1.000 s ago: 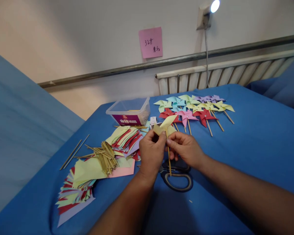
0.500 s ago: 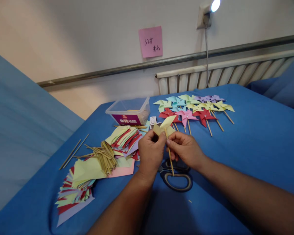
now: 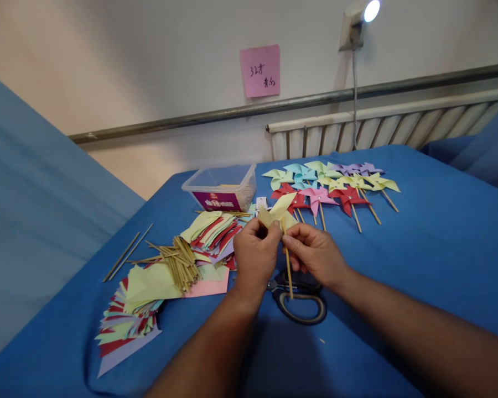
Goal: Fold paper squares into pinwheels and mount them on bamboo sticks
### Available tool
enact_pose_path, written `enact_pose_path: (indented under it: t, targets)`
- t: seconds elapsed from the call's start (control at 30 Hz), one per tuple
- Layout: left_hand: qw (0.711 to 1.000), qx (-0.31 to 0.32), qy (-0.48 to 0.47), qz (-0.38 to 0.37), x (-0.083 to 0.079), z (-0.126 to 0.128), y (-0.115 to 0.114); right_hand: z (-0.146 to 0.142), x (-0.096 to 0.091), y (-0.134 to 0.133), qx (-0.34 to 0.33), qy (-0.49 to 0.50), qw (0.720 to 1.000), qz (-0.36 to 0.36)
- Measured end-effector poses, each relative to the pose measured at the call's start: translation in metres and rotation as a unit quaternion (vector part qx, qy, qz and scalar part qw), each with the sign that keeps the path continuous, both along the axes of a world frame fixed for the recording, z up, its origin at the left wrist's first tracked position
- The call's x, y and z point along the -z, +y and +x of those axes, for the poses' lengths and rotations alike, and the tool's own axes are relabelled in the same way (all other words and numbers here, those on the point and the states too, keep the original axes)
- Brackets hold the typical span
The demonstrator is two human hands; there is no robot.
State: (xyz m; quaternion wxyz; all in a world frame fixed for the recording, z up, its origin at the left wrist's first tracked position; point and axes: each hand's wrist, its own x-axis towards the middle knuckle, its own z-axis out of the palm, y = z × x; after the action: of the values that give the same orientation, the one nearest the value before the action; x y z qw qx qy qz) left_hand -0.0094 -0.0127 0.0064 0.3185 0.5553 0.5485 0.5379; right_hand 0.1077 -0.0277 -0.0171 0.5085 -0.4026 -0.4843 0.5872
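Above the middle of the table, my left hand (image 3: 257, 251) is closed on a pale yellow paper pinwheel (image 3: 283, 207), thumb pressed near its centre. My right hand (image 3: 315, 249) pinches the thin wooden stick (image 3: 288, 262) that runs down from the pinwheel. The fingertips of both hands nearly meet there and hide the joint between stick and paper. Black-handled scissors (image 3: 302, 320) lie on the blue cloth below my hands, their blades mostly covered by my left hand and wrist.
Finished pinwheels (image 3: 317, 199) in several colours lie at the back right. A clear plastic tub (image 3: 213, 199) stands at the back, with paper stacks (image 3: 213, 235) before it. A bundle of short sticks (image 3: 180, 265) rests on paper sheets; two longer sticks (image 3: 128, 251) lie further left.
The view has shifted slightly. Both hands keep their grip on the pinwheel and stick, which have barely turned.
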Motion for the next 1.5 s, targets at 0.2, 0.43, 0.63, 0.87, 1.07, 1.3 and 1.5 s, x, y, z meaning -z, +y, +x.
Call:
enact_pose_path:
  t: [0.2,0.43,0.63,0.87,1.07,1.3,1.5]
  targets:
    - [1.0,0.024,-0.003,-0.009,0.001,0.001,-0.004,0.0,0.003,0.0,-0.018,0.001,1.0,-0.007]
    - [0.999,-0.001,0.033,0.0,0.0,0.001,-0.003,-0.003,0.01,0.0,-0.033,0.031,0.999,-0.015]
    - [0.998,-0.008,0.06,0.005,-0.002,0.002,-0.006,-0.004,0.013,0.002,-0.023,0.04,0.999,-0.023]
    - [0.998,-0.012,0.055,0.014,-0.004,0.004,-0.007,-0.005,0.013,0.003,-0.013,0.037,0.999,-0.015]
    - [0.998,-0.011,0.053,0.012,-0.002,0.004,-0.006,-0.005,0.013,0.003,-0.009,0.042,0.999,-0.009]
    - [0.999,-0.008,0.051,0.018,-0.002,0.004,-0.007,-0.005,0.014,0.004,-0.01,0.041,0.999,-0.011]
    - [0.996,-0.019,0.081,0.025,-0.003,0.004,-0.008,-0.004,0.014,0.004,-0.013,0.046,0.999,-0.013]
